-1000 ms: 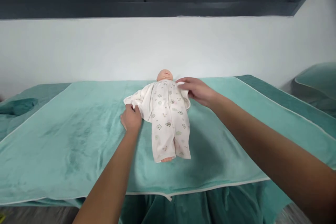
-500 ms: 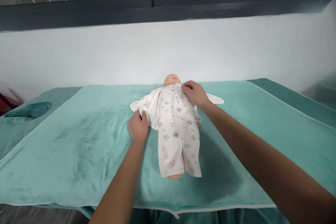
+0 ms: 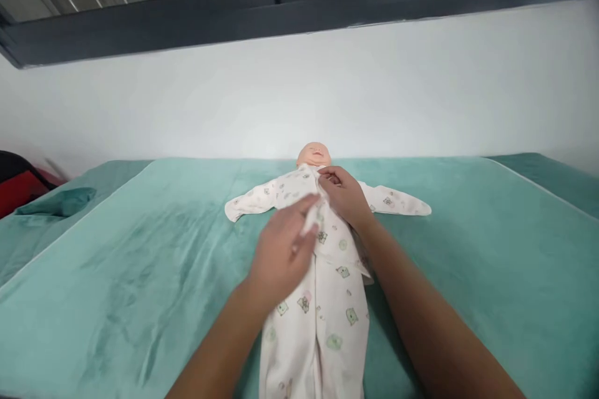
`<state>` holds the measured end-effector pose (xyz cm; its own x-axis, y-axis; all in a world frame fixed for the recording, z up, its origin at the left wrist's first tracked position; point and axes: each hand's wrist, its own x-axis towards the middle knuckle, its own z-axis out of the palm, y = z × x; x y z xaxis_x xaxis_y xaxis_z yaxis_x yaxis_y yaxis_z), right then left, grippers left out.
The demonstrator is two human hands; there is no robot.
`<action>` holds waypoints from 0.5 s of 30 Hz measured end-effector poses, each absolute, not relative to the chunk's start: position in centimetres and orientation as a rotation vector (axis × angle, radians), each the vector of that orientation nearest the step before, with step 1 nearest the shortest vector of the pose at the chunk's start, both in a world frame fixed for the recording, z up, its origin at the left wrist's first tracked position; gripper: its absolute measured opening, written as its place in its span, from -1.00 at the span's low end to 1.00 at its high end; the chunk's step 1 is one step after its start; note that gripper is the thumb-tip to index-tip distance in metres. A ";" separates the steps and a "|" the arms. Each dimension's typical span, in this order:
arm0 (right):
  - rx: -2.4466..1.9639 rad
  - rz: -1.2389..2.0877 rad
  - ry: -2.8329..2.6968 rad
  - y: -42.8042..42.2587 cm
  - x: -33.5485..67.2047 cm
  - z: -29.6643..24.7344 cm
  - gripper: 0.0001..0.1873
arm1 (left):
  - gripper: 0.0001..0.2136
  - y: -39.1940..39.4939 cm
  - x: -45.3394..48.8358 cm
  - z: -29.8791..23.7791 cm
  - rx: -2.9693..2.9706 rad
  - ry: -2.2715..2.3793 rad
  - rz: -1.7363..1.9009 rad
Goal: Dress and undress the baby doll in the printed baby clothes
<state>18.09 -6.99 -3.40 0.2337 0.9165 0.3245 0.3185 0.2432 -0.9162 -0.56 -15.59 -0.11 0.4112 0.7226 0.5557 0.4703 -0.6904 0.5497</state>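
A baby doll (image 3: 314, 154) lies on its back, head toward the wall, arms spread sideways. It wears a white printed baby jacket (image 3: 344, 240) and matching trousers (image 3: 341, 324). My right hand (image 3: 345, 194) is closed at the upper chest just below the neck, its fingertips pinching the jacket's front edge. Over the middle of the jacket front is my left hand (image 3: 285, 246), blurred by motion, with thumb and fingers apart. White cloth shows between them. The doll's feet are out of view, and my hands hide part of its chest.
A green plush blanket (image 3: 140, 274) covers the surface under the doll. Behind it stands a white wall (image 3: 281, 93) below a dark window frame (image 3: 187, 22) with metal bars outside. A red and black object (image 3: 21, 184) is at the far left.
My left hand has left the sleeve at the left and moved to the jacket front. Both doll arms now lie stretched outward. My right hand remains near the collar. The camera view has shifted closer.
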 end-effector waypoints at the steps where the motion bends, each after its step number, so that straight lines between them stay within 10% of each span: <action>1: -1.309 0.669 -1.274 -6.8 18.4 -3.4 -0.71 | -0.84 -16.2 -0.2 -0.1 2.535 0.914 1.033; 15: -1.453 0.648 -1.235 -6.1 18.6 -2.7 -0.75 | -0.80 -4.4 2.9 2.7 1.821 1.566 1.100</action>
<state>18.62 -6.11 -2.69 0.3150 0.9226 0.2225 0.3413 0.1087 -0.9336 2.94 -4.37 2.72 0.0147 0.9668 0.2550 0.5678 -0.2180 0.7938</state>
